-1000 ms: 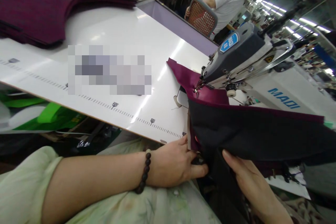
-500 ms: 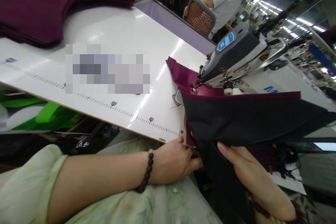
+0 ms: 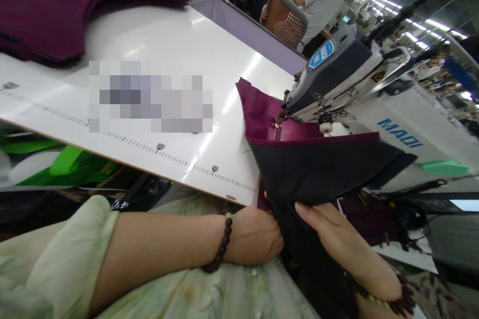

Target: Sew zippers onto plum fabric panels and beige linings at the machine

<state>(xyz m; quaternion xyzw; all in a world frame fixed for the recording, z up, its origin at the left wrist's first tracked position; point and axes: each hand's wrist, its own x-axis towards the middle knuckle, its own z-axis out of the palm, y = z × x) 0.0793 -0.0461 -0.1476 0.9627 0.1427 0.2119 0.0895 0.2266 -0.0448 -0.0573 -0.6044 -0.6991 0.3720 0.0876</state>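
A fabric piece, maroon on one face and black on the other, hangs over the table's front edge. Its maroon part lies beneath the needle area of a sewing machine. My left hand is curled at the lower left edge of the cloth, its fingertips hidden behind the fabric. On the black side rests the thumb of my right hand; the other fingers go behind, so the cloth is pinched between them.
A stack of maroon cut pieces lies at the far left of the white table, which has a printed ruler along its front edge. Beyond it, a person in a white shirt is beside a chair. More maroon cloth lies at right.
The fabric's upper edge has shifted left and turned, showing more maroon near the needle. My right hand has moved slightly left; my left hand has curled more and turned.
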